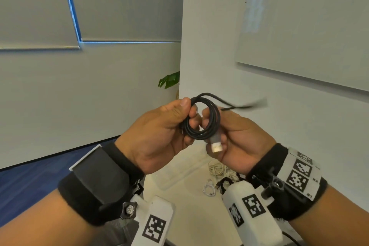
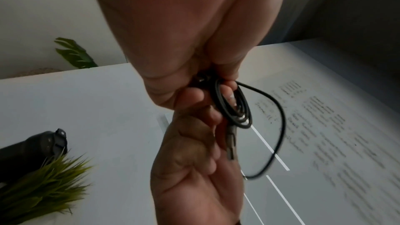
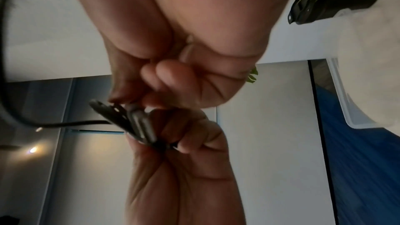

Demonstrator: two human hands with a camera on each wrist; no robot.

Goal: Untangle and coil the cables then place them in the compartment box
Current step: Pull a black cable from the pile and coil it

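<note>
No brand or legible label showed on anything. The whiteboard (image 2: 324, 126) behind the hands carried lines of handwriting, too smeared by motion to read, and the white wrist mounts (image 1: 253, 205) bore only black-and-white square fiducial codes; a tiny mark beside one may have been "R1", though it was too small to be sure.

The black USB cable (image 1: 201, 120) was wound into a small, tight coil of several turns, held up in the air between both hands, well above the desk (image 1: 189, 215). Its jacket looked matte and round. One end finished in a grey-bodied USB-A plug (image 1: 214, 144) with a bright metal shell, pointing down toward the right palm. The other end trailed loose out to the right of the coil as a blurred tail (image 1: 245, 106).

The left hand (image 1: 159, 136) pinched the left side of the coil, thumb on top and fingers curled underneath. The right hand (image 1: 237, 142) gripped the coil's right side, fingers curled round the turns, with the plug lying against them.

Below, on the desk, white cables (image 1: 216, 169) lay in a loose tangle beside a darker one, next to a clear plastic box (image 1: 179, 168) whose compartments could not be made out.
</note>
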